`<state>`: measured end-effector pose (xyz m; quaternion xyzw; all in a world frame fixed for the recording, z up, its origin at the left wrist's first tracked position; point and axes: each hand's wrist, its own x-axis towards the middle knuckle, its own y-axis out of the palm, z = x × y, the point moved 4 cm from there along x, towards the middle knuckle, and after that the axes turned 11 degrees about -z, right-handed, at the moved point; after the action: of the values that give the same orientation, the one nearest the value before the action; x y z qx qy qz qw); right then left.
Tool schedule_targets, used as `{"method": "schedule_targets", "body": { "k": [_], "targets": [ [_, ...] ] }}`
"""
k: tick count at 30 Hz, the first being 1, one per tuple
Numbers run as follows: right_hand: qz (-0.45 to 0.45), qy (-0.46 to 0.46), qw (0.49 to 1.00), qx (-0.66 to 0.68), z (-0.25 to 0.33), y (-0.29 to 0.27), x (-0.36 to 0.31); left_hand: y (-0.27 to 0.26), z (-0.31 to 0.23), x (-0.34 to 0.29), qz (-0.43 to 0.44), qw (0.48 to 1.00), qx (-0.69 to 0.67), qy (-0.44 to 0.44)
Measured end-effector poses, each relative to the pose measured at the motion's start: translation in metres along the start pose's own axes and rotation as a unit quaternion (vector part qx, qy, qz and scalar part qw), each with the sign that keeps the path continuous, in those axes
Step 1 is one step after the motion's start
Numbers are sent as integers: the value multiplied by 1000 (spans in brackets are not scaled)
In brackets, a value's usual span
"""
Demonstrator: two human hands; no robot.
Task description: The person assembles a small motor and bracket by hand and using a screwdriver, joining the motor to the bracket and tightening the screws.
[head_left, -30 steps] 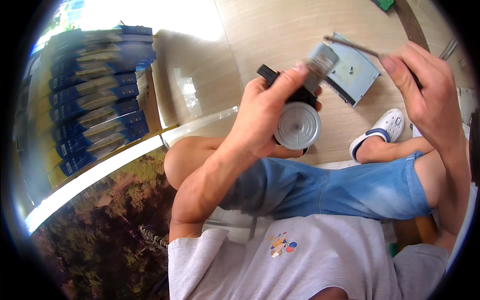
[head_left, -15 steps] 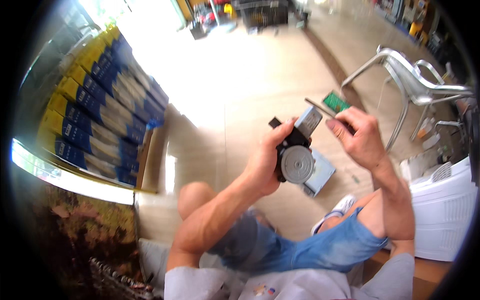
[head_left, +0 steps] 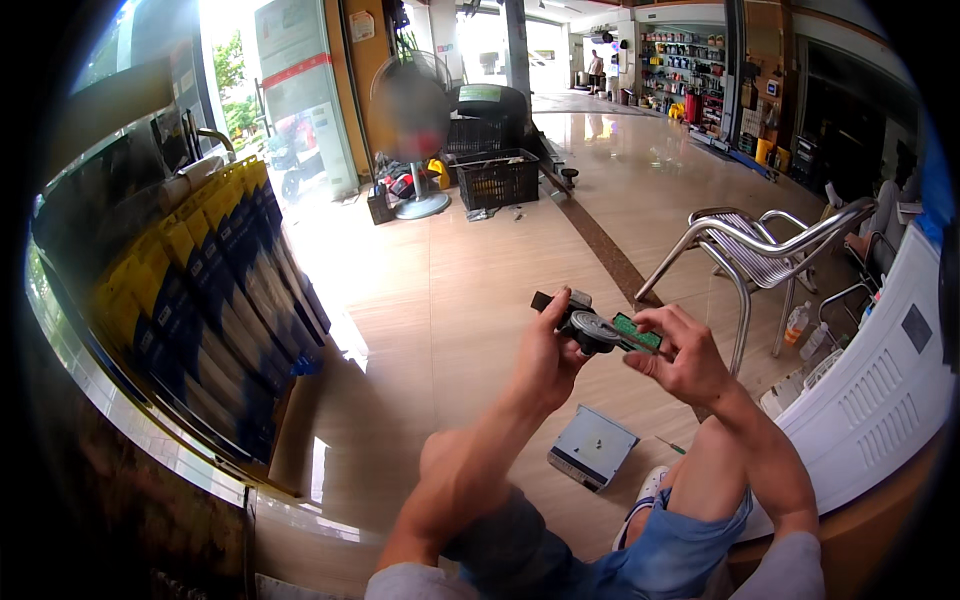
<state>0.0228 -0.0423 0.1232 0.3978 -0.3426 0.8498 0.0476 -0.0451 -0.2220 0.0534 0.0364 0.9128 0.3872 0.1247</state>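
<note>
My left hand is closed around a black device with a round silver disc on its face. My thumb lies on top of it. A small green circuit board is pinched in the fingers of my right hand, its edge close beside the disc; whether the two touch I cannot tell. Below my hands, a silver metal box lies on the floor with a few tiny pieces on its top. A thin screwdriver lies to the right of the box, near my shoe.
Packaged goods in blue and yellow hang on a rack at left. At right stand a metal chair and a white slatted panel. Farther off are a fan, a black crate and shop shelves.
My view has tilted up, showing more of the room. The device has turned so its disc is seen at a slant. My right hand has brought the board closer to it.
</note>
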Motion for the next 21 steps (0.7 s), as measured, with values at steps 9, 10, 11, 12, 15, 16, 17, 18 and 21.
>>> {"method": "schedule_targets", "body": {
  "k": [9, 10, 11, 12, 15, 16, 17, 18, 21],
  "targets": [
    [-76, -199, 971, -111, 2, 3, -5, 37, 32, -9, 20, 1000, 2, -6],
    [-59, -199, 971, -115, -2, 5, -5, 41, 35, -11, 16, 1000, 0, -11],
    [-86, -213, 968, -98, -5, 6, -3, 42, 36, -10, 0, 1000, 19, -8],
    [-101, -201, 971, -82, -12, 4, -3, 43, 37, -9, -17, 999, 39, -5],
    [-129, -101, 987, -2, -33, -7, -5, 42, 29, -10, -20, 976, 217, 25],
    [-130, -27, 990, 42, -40, -17, -3, 43, 25, -12, -10, 955, 294, 35],
    [-122, 117, 970, 175, -44, -19, -2, 42, 19, -12, -4, 932, 350, 88],
    [-108, 157, 952, 240, -50, -19, -2, 40, 14, -11, -5, 887, 441, 134],
    [-83, 217, 896, 379, -54, -23, -1, 42, -1, -16, -2, 754, 634, 174]
  ]
}}
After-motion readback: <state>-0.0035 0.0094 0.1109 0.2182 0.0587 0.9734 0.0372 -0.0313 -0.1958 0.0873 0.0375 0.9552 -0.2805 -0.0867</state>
